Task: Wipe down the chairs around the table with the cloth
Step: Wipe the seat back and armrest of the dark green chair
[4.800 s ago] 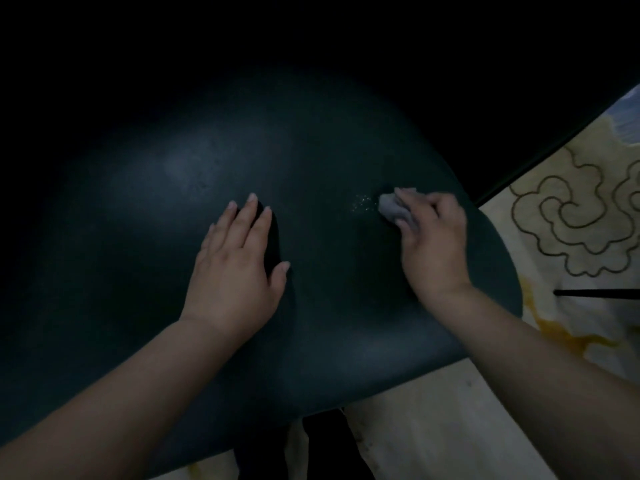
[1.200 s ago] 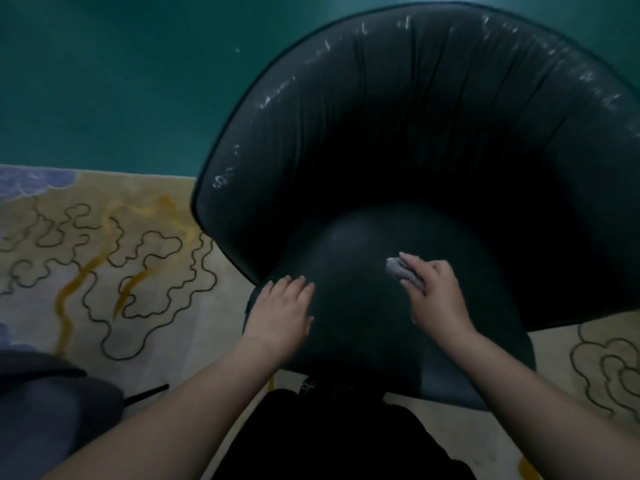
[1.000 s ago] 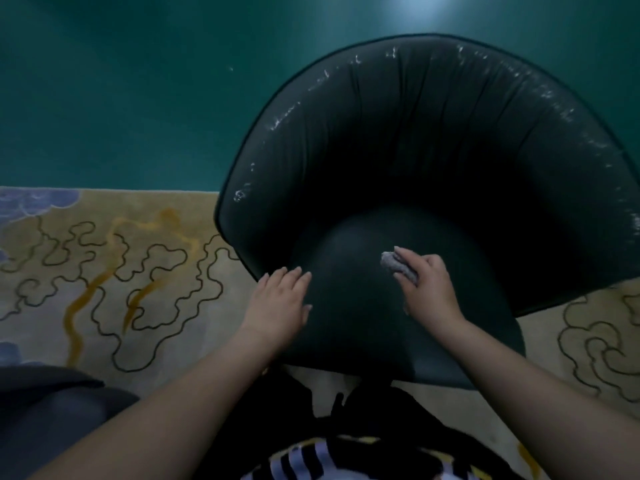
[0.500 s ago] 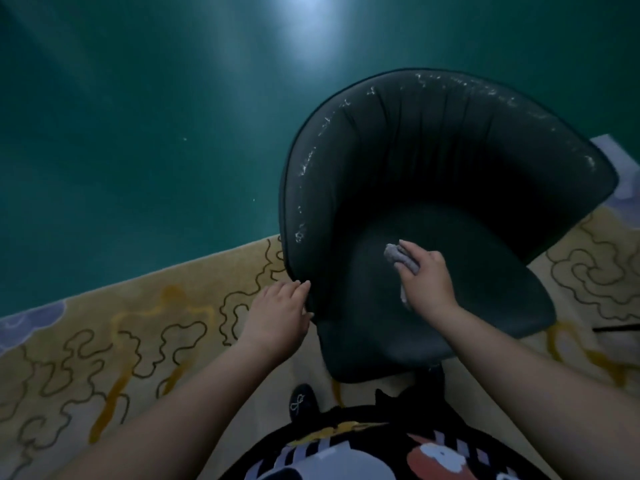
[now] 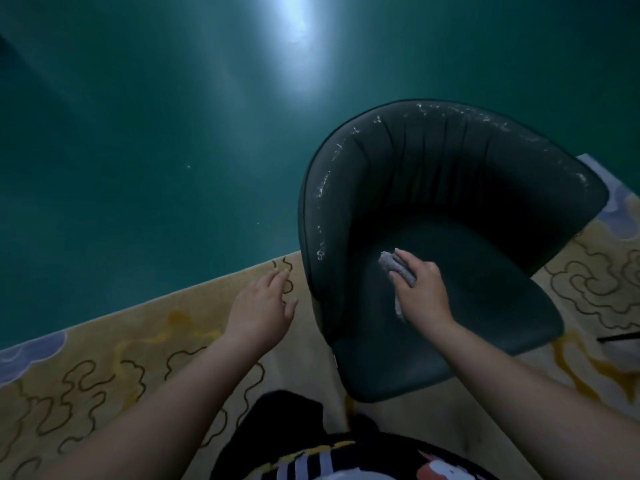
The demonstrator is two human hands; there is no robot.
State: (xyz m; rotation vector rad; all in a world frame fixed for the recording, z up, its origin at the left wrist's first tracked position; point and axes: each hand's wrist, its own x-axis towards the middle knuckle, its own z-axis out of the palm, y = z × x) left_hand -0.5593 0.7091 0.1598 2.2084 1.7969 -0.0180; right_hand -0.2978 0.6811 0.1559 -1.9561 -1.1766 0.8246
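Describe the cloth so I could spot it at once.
Find the dark green chair on the patterned rug. On its seat, the right hand grips a small crumpled cloth. It is pale grey, the only light thing against the dark seat.

A dark green tub chair (image 5: 450, 188) with a curved, pleated backrest stands on a cream rug (image 5: 145, 344) patterned with dark cloud scrolls and yellow streaks. Pale scuffs run along the backrest's top edge. The right hand (image 5: 420, 292) grips a crumpled grey cloth (image 5: 394, 268) pressed to the seat near its left inner wall. The left hand (image 5: 261, 306) hovers over the rug just beside the chair's left side, fingers (image 5: 282, 277) spread and loose, apparently touching nothing. Beyond the rug, glossy teal floor (image 5: 138, 133) carries a bright reflection. A striped, printed garment (image 5: 346, 459) fills the bottom edge.
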